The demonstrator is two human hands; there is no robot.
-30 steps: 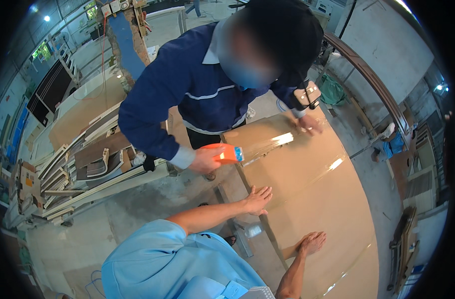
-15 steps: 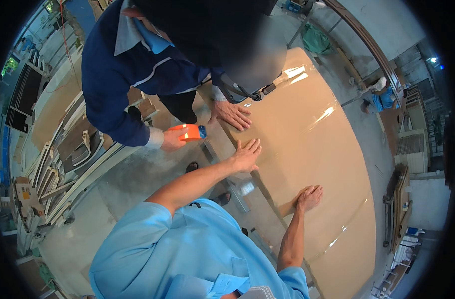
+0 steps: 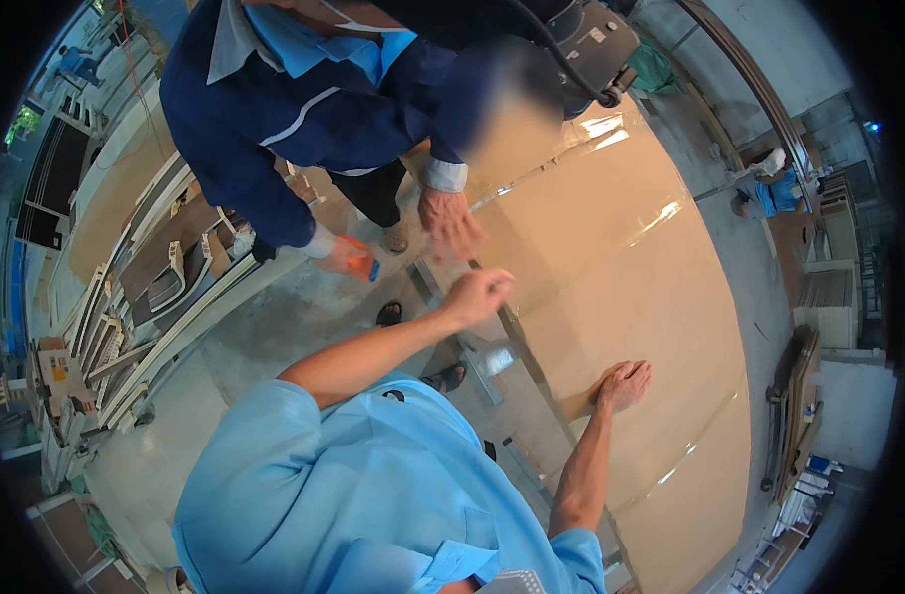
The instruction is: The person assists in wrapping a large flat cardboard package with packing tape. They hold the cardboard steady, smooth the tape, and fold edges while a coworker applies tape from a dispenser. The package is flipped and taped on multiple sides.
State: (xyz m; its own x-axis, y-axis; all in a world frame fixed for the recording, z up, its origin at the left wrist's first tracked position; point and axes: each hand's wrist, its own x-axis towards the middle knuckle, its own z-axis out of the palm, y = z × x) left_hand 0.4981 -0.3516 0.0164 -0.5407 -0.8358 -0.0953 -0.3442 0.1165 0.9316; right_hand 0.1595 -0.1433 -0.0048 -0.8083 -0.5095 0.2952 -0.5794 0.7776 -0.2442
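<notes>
A large brown cardboard-like sheet (image 3: 660, 307) with a curved far edge spreads before me, strips of shiny clear tape (image 3: 660, 226) across it. Beside its near edge, my left hand (image 3: 480, 297) has its fingers curled in. What they hold, if anything, is hidden. My right hand (image 3: 625, 386) rests on the sheet farther right, its fingers extended close together. Across from me, a co-worker's hand (image 3: 451, 226) hovers blurred by the sheet's edge. Their other hand holds an orange tape dispenser (image 3: 357, 259) with a blue end.
Curved strips and offcuts (image 3: 175, 267) are piled at the left. Metal framework (image 3: 482, 381) shows under the sheet's near edge, beside sandalled feet (image 3: 447, 376). Boards (image 3: 799, 396) lean at the far right. Another person (image 3: 774, 193) is farther back.
My left hand has lifted off the sheet, its fingers curling. The co-worker's hand has also come up from the sheet. Their tape dispenser has moved slightly left and tilted. My right hand stays put.
</notes>
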